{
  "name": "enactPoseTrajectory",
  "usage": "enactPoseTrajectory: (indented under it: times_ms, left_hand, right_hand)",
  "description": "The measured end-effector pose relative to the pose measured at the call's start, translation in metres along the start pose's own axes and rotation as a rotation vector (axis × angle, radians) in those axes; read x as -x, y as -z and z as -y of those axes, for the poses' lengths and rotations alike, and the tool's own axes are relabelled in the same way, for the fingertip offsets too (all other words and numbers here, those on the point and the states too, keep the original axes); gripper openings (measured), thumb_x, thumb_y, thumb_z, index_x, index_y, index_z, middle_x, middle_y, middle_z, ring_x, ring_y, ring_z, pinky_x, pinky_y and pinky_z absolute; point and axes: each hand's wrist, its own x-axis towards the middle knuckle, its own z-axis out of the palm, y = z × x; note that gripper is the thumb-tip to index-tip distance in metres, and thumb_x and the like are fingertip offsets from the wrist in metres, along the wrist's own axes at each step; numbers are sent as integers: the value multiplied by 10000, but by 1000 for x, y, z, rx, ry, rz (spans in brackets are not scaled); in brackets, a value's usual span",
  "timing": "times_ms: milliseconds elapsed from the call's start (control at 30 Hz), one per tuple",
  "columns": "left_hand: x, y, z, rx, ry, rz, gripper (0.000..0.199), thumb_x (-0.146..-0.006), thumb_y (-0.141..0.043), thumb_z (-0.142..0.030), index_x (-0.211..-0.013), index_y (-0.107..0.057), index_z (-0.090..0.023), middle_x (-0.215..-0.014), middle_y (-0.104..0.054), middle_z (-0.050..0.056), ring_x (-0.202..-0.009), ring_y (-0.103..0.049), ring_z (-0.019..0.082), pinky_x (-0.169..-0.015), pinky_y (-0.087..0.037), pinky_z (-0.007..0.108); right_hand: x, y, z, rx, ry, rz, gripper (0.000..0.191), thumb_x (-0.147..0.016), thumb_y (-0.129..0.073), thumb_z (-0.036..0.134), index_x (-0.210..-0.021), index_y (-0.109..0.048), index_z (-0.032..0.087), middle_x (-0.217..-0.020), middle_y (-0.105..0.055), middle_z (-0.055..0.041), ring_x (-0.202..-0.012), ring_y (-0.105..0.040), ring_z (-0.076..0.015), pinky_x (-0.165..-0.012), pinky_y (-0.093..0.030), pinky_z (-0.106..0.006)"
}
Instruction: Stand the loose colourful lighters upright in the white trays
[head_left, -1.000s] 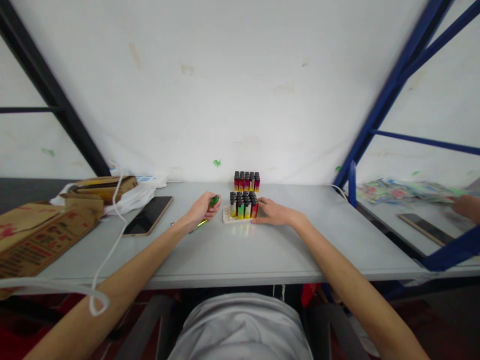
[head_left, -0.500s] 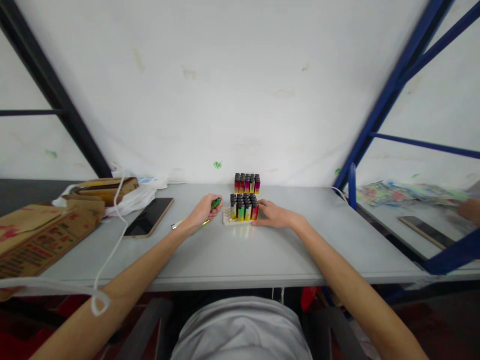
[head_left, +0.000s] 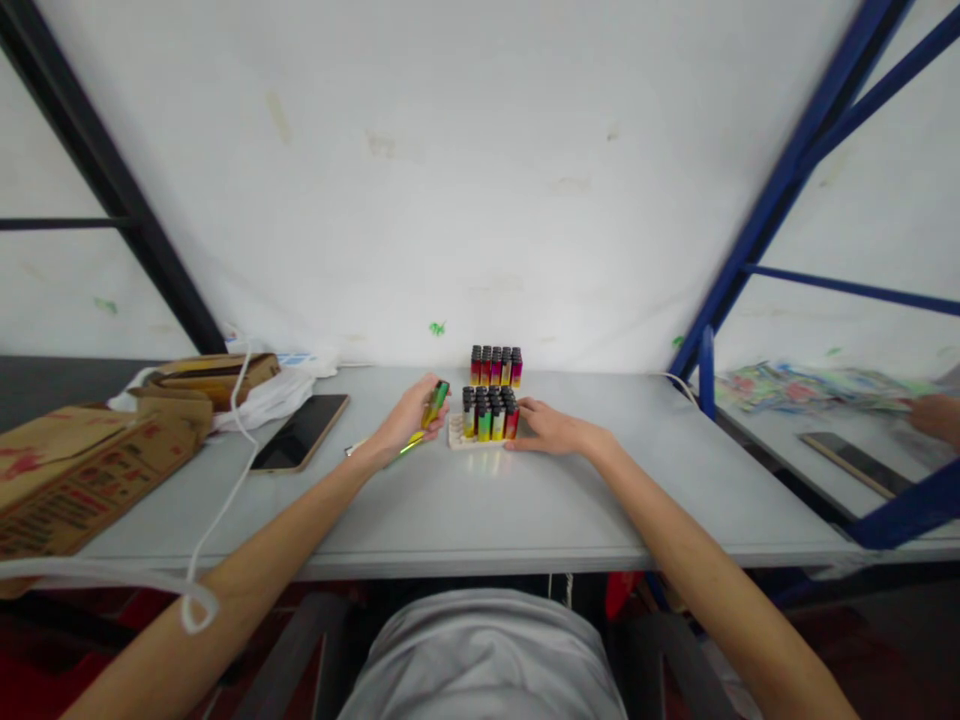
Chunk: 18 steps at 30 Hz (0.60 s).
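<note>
My left hand [head_left: 409, 418] is closed around a green and yellow lighter [head_left: 435, 403], which stands tilted between the fingers. Under that hand, shiny green-yellow pieces [head_left: 409, 446] show on the table, partly hidden by my fingers and wrist. Just to the right is a white holder [head_left: 459, 436] with round holes at its left end. Several colored lighters with black tops [head_left: 484, 420] stand upright in it. My right hand [head_left: 551, 430] grips the holder's right end, thumb at the front and fingers behind. Behind the holder stands another block of red, purple and yellow lighters [head_left: 496, 368].
A phone [head_left: 301, 433] lies left of my left hand. Cardboard boxes [head_left: 97, 470], a white plastic bag [head_left: 262, 400] and a white cable [head_left: 225, 500] are farther left. Blue frame bars [head_left: 772, 200] rise at right; beyond them are another person's hand [head_left: 934, 415] and a second phone [head_left: 855, 462].
My left hand has turned the lighter more upright and lifted it slightly, so its yellow body shows. My right hand stays at the holder.
</note>
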Motion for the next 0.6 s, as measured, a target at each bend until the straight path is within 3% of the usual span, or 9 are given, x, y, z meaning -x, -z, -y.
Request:
enactPoseTrajectory:
  times_ms: [133,267,467,600]
  left_hand:
    - [4,-8,-3,-144,-161,74,373,-851,-665,-551,-892,-553,-198,-789,-605,5,-669,-578,147,-551,-489,247]
    - [8,-8,-13,-426,-325,-5,400,-872,-670,-553,-920,-682,-156,-908,-665,57,-871,-602,179,-775,-522,288]
    - [9,0,-10,-537,-342,90,381,-828,-736,-486,-992,-731,-141,-944,-705,87,-799,-641,191,-739,-558,325]
    - [6,3,2,-743,-442,109,356,-882,-685,-458,-1081,-734,-167,-958,-700,81,-832,-668,195,-787,-576,334]
  right_hand:
    - [0,0,1,20,3,6,804,-926,-564,696,-1435,-520,75,-1456,-499,-246,-1361,-492,-384,-1177,-399,-523]
    - [-1,0,1,43,2,5,791,-933,-565,684,-1436,-519,75,-1462,-497,-247,-1358,-497,-380,-1184,-393,-518]
    - [-2,-3,-2,33,3,-20,789,-917,-584,695,-1437,-520,105,-1445,-517,-229,-1345,-513,-374,-1169,-409,-529]
    - [-1,-3,-2,29,18,-27,762,-927,-580,682,-1418,-538,102,-1438,-522,-230,-1332,-524,-368,-1169,-411,-520]
